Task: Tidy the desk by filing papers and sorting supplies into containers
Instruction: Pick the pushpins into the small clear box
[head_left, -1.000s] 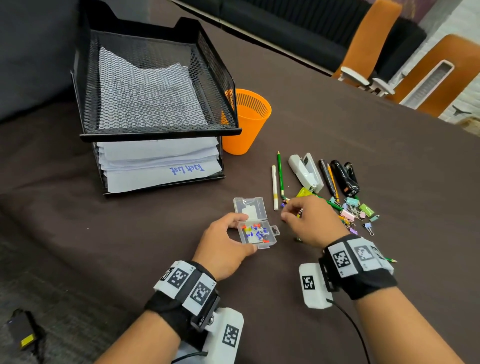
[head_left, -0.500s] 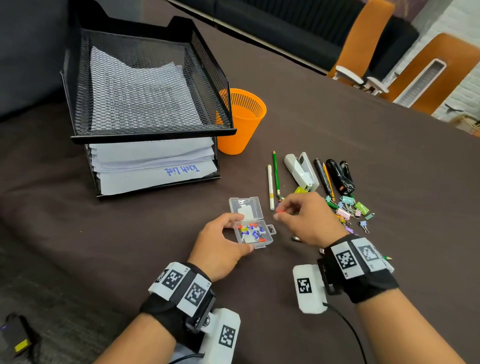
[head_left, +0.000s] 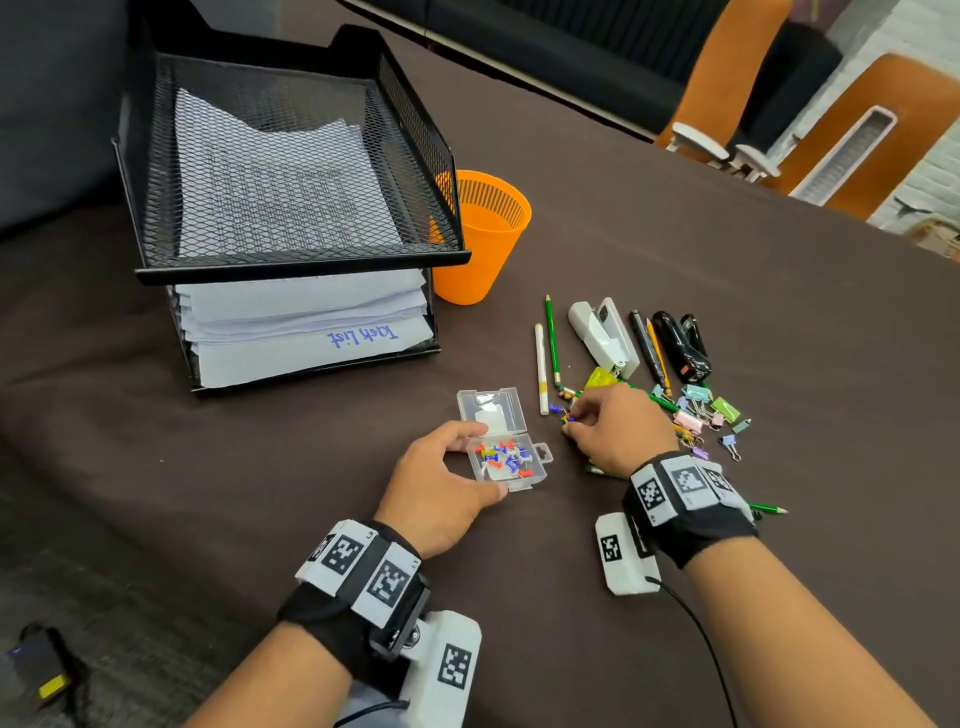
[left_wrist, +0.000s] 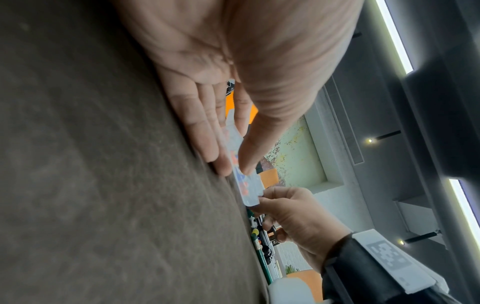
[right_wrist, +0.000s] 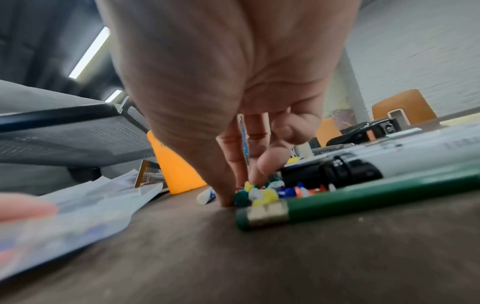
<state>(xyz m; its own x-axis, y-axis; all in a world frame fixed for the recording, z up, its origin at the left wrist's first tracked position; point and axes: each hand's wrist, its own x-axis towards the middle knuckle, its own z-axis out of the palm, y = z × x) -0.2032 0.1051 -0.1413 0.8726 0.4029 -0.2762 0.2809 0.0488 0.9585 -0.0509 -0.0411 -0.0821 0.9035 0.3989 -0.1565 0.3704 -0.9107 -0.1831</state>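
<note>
A small clear plastic box, lid open, lies on the dark table with several coloured push pins inside. My left hand grips its left side, thumb at the near corner and fingers along the far edge; the left wrist view shows the thumb and fingers clamped on the box. Just right of the box, my right hand reaches down onto a small heap of loose push pins. In the right wrist view its thumb and forefinger close around the push pins.
A black mesh two-tier tray filled with papers stands at the back left, an orange cup beside it. Right of my hands lie a white pen, pencils, a white stapler, a black stapler and several binder clips. A green pencil lies against the pins.
Half a second ago my right hand held a red pin close to the box; it has since gone back right to the loose pins. The left hand kept its hold on the box.
</note>
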